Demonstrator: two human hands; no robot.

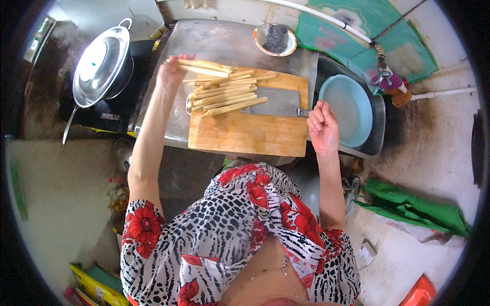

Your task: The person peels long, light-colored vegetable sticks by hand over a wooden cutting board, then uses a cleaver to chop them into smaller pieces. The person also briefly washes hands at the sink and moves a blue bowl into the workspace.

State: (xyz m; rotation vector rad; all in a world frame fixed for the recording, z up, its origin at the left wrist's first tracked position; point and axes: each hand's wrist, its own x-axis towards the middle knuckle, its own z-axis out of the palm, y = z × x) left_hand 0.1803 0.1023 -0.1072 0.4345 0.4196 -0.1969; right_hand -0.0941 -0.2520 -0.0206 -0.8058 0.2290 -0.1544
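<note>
Long pale peeled stalks (229, 93) lie in a loose pile across the left part of a wooden cutting board (249, 135). My left hand (174, 70) is raised at the pile's upper left, gripping a few more of these stalks (208, 69) by their left ends. A cleaver (277, 101) rests flat on the board, its blade partly covered by the stalks and its handle pointing right. Close to that handle, my right hand (323, 124) has its fingers curled; whether it touches the handle cannot be told.
On the left, a steel pan with a lid (101, 67) stands on a black stove (111, 111), with steam nearby. Behind the board sits an enamel bowl (258, 36) holding dark mesh-like material. A blue basin (346, 111) of cloudy water fills the sink at right, under a tap (383, 78).
</note>
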